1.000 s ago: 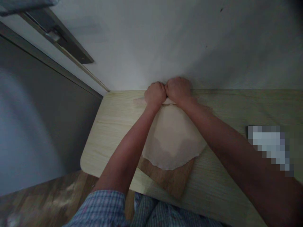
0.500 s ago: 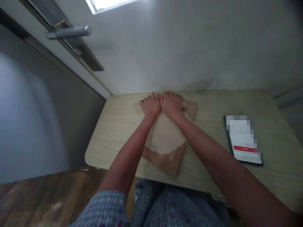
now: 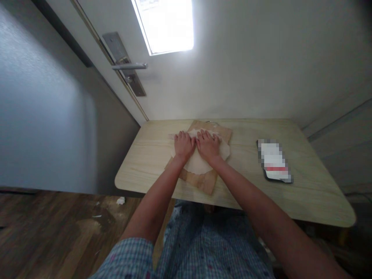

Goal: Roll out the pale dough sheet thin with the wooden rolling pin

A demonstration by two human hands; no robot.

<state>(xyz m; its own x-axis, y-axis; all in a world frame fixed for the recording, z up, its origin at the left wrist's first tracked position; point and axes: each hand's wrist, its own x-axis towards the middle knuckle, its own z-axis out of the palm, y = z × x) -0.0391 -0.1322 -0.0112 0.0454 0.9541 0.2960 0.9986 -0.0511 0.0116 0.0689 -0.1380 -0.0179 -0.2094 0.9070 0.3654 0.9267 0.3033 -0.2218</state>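
Observation:
A thin pale sheet, which looks like dough, lies over a brown wooden board set at an angle on the table. My left hand rests palm down on the sheet's upper left part, fingers extended. Close beside it, my right hand lies on the sheet with its fingers slightly spread. A pale strip shows just left of my left hand; what it belongs to is hidden. Neither hand visibly grasps anything. The board's metal ring is beyond my right hand.
A phone lies on the light wooden table to the right. Behind the table stands a pale door with a metal handle and a bright window. White scraps are on the floor at left.
Both hands have drawn back from the board's far edge toward my body, uncovering the sheet's far part and the metal ring. The view has shifted, showing more of the door and table.

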